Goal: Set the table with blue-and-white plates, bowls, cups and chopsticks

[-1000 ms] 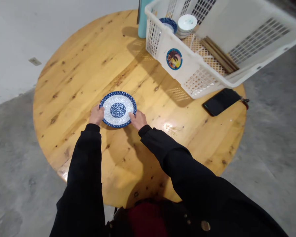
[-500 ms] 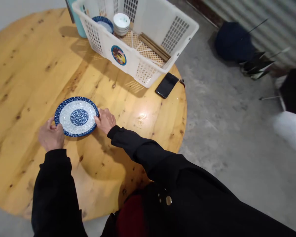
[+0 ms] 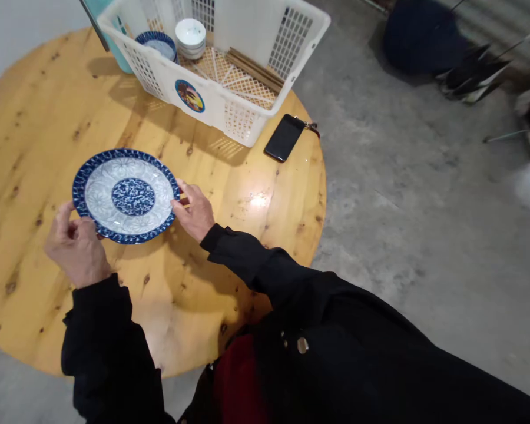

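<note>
A blue-and-white patterned plate (image 3: 126, 195) is held a little above the round wooden table (image 3: 229, 194). My left hand (image 3: 76, 247) grips its near left rim with curled fingers. My right hand (image 3: 195, 211) pinches its right rim, thumb on top. Both sleeves are black.
A white plastic basket (image 3: 247, 41) stands at the table's far side with a blue bowl (image 3: 156, 44), stacked white bowls (image 3: 191, 36) and chopsticks (image 3: 256, 68) inside. A teal bottle (image 3: 110, 35) stands behind it. A black phone (image 3: 284, 137) lies near the right edge. Dark umbrellas (image 3: 428, 41) lie on the concrete floor.
The plate has been lifted off the table by both hands and brought nearer to me. My view swung to the right, so the floor and umbrellas came into sight.
</note>
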`<state>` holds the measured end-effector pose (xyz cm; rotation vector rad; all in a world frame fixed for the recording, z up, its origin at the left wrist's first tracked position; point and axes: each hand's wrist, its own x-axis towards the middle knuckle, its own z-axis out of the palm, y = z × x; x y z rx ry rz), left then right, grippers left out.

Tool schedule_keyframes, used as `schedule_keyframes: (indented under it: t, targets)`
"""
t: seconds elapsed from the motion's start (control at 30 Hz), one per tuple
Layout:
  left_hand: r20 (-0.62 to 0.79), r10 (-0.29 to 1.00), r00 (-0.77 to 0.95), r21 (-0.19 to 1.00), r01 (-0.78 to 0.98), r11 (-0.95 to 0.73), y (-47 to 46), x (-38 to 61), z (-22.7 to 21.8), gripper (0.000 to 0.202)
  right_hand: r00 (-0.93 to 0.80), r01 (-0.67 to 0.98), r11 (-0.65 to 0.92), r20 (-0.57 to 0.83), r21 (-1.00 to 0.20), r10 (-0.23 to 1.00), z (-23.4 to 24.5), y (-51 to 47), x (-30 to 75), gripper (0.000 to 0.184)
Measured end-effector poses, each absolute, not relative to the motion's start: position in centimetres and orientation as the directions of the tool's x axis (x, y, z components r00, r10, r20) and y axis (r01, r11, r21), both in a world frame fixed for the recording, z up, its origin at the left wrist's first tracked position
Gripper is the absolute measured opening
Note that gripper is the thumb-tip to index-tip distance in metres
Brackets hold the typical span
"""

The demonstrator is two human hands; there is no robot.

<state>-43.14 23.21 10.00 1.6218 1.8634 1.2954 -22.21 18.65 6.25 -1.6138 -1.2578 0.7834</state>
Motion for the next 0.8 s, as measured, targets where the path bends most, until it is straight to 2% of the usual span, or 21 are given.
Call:
schedule_keyframes:
  t: [0.1,0.17,0.3,0.4,0.57,0.8]
  targets:
    - [0.126,0.971,-0.203,0.904,0.427,-0.028,19.4,-39.3,10.4,0.058,0.347,0.262,0.077,0.168,-0.962,0.923,4.7,15.4,-18.6,0.051]
    - [0.011,0.988,-0.156,0.947,0.318,0.039,16.4,-36.6,9.5,0.062,0.399,0.259,0.077,0.18,-0.963,0.899,3.8,12.3,-15.8,0.051]
    - [-0.245,0.968,0.056,0.962,0.137,0.235,10.8,-32.1,6.0,0.064,0.51,0.266,-0.085,0.065,-0.96,0.858,2.3,5.4,-11.2,0.05]
    - [-0.353,0.927,0.129,0.934,0.103,0.342,8.0,-30.1,3.5,0.06,0.55,0.271,-0.213,-0.031,-0.939,0.835,1.4,1.1,-9.4,0.045]
    - [-0.456,0.879,0.139,0.889,0.122,0.442,6.3,-28.8,1.8,0.059,0.579,0.291,-0.279,-0.063,-0.915,0.813,-0.1,-2.0,-8.8,0.042]
    - [-0.456,0.879,0.143,0.889,0.131,0.44,6.9,-28.4,1.3,0.061,0.567,0.336,-0.279,-0.043,-0.899,0.823,-2.2,-1.8,-8.4,0.046]
